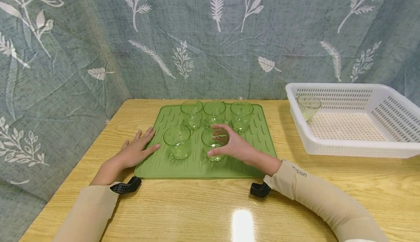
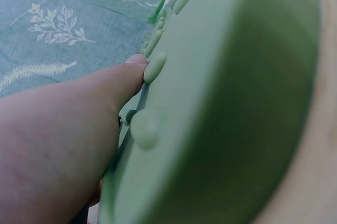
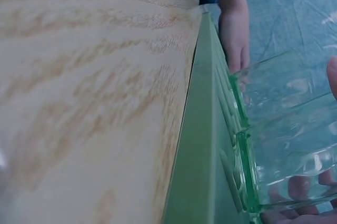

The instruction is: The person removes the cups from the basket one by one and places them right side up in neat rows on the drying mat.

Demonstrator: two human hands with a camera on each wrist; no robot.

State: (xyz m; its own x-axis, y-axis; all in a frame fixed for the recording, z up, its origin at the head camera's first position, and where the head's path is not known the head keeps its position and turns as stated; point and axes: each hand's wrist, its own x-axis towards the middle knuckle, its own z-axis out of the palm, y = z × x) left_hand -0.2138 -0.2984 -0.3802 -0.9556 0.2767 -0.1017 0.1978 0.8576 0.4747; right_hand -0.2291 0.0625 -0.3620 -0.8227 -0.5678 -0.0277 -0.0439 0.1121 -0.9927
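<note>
On the green drying mat (image 1: 193,169) my right hand (image 1: 239,148) grips a clear green-tinted glass (image 1: 208,141), thumb on the near side and fingers around the far side. The glass stands upright, its base at the mat in the right wrist view. My left hand (image 1: 132,154) rests flat with spread fingers over the mat's left edge, and its thumb (image 2: 136,61) lies on the mat's surface. Between the hands stands another glass (image 1: 177,145). Three more line the back of the mat: a left one (image 1: 191,116), a middle one (image 1: 214,111) and a right one (image 1: 241,116).
A white perforated plastic basket (image 1: 361,148) sits right of the mat, with one glass (image 1: 309,105) leaning in its left corner. Behind the wooden table (image 1: 183,209) hangs a blue-grey leaf-patterned curtain (image 1: 229,63), which also runs along the left side.
</note>
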